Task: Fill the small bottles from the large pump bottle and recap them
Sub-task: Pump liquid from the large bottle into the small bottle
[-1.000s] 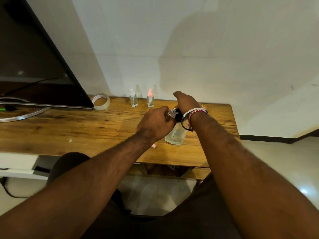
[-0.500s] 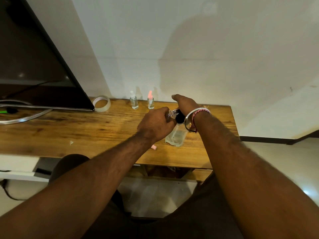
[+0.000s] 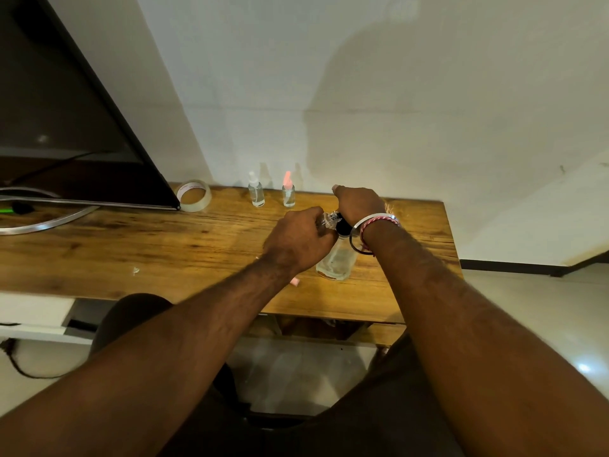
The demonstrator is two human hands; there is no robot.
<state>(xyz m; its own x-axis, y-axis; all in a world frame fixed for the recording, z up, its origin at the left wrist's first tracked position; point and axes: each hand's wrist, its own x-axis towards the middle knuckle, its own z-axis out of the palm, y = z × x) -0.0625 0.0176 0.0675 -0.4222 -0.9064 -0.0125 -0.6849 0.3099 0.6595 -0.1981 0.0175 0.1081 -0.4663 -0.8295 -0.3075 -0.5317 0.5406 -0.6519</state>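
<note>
The large pump bottle stands upright on the wooden tabletop, near its front edge and toward the right end. Its body is clear, with a shallow layer of clear liquid at the bottom; its black pump head is mostly covered. The right hand rests on top of that pump head, fingers bent down over it, though how they lie underneath cannot be made out. The left hand grips a small clear bottle, tilted with its mouth at the pump spout; only the bottle's upper end shows past the curled fingers, so its fill level cannot be told. A small pink cap peeks out from under the left wrist on the tabletop, partly hidden.

At the back edge, against the wall, two more small bottles stand upright side by side but apart: a white-capped bottle and a pink-capped bottle, both holding clear liquid. Left of them lies a tape roll, just beside the corner of a dark screen that is cut off by the frame.
</note>
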